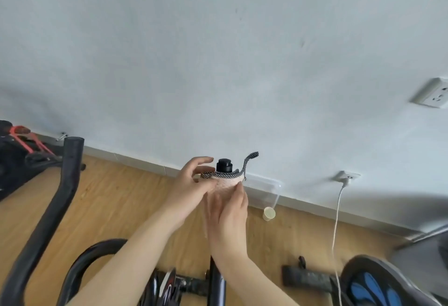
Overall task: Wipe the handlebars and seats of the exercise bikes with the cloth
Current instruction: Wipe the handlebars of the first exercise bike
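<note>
While the cloth (224, 180) is wrapped around the upright right handlebar end, I work it with both hands.

Cloth position: pale, with a grey patterned edge (244, 167), bunched just below the black end cap (224, 164), which stands clear above it. My left hand (191, 182) presses the cloth from the left, thumb against it and fingers spread half open, not closed on it. My right hand (228, 213) closes around the bar just beneath, fingertips touching the cloth's lower edge; how firm that hold is I cannot tell. Judged status: this bar end is in progress. The left handlebar (69, 174) stands untouched, well apart from the cloth. No seat is in view. A second machine (373, 284) sits at lower right, so most of the task likely remains.
</note>
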